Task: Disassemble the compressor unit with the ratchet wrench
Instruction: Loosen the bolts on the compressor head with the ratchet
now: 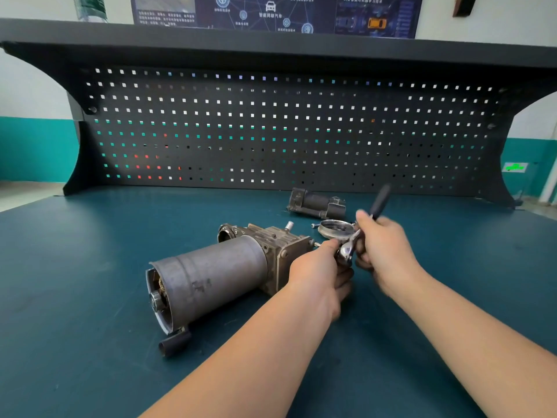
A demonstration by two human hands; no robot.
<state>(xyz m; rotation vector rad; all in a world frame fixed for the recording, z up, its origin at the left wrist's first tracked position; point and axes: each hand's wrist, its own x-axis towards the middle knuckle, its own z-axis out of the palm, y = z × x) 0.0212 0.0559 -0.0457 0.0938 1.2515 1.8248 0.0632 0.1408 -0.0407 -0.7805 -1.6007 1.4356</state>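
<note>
The compressor [217, 276] lies on its side on the blue-green bench top [90, 267], its round grey motor can toward the near left and its cast metal housing toward the far right. The right hand [387, 251] has its fingers curled round the shaft of the ratchet wrench [358, 236]; the black handle sticks up and away past the thumb, blurred, and the shiny head points down and to the left. The left hand [319, 273] sits at the right end of the housing, fingers bent, its fingertips touching the wrench head; whether they pinch it or a bolt there cannot be told. Just behind the hands a shallow round metal cover [334, 227] lies flat on the bench, and farther back, near the black pegboard [271, 131], lies a smaller dark motor part [316, 203].
</note>
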